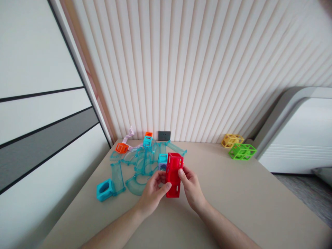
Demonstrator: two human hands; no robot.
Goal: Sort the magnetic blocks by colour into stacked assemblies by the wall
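Observation:
Between my two hands stands a red tower of hollow toy blocks [173,175], upright over the front middle of the table. My left hand [155,191] grips its lower left side, thumb across the front. On the upper right side, my right hand [190,186] closes round it with the thumb pressed to the front face. Whether the tower's base touches the table, I cannot tell. Just behind it, partly covered, sits a light blue cube block [163,158] on a purple piece [162,166].
Translucent teal track pieces [144,160] lie heaped at the back left. A blue block with a round hole [104,190] and an orange block [121,148] are farther left. Yellow [232,140] and green frame blocks [242,152] stand at the back right, near the ribbed wall [197,76].

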